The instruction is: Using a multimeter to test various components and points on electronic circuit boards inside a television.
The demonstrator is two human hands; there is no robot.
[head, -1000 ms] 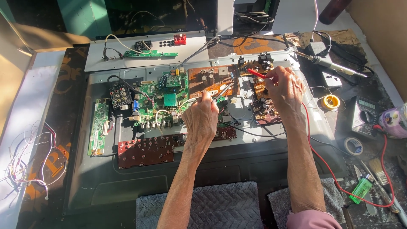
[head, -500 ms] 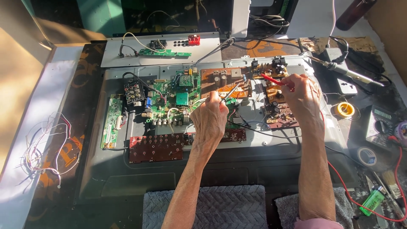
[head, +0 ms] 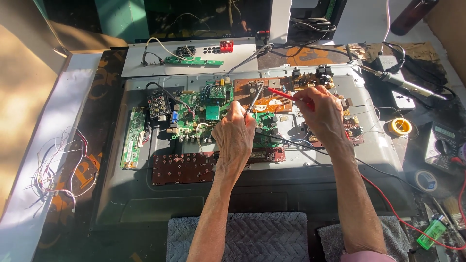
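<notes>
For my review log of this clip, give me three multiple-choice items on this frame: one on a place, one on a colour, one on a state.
1. Where does the solder spool lie?
A. right of the boards
B. on the white sheet at left
C. on the grey mat

2. What colour is the probe in the right hand?
A. blue
B. red
C. yellow

3. How is the left hand?
A. flat and empty
B. off the table
C. closed on a black probe

A: it sits beside the multimeter.
B: red shaft at the brown board.
C: fingers grip it.
</notes>
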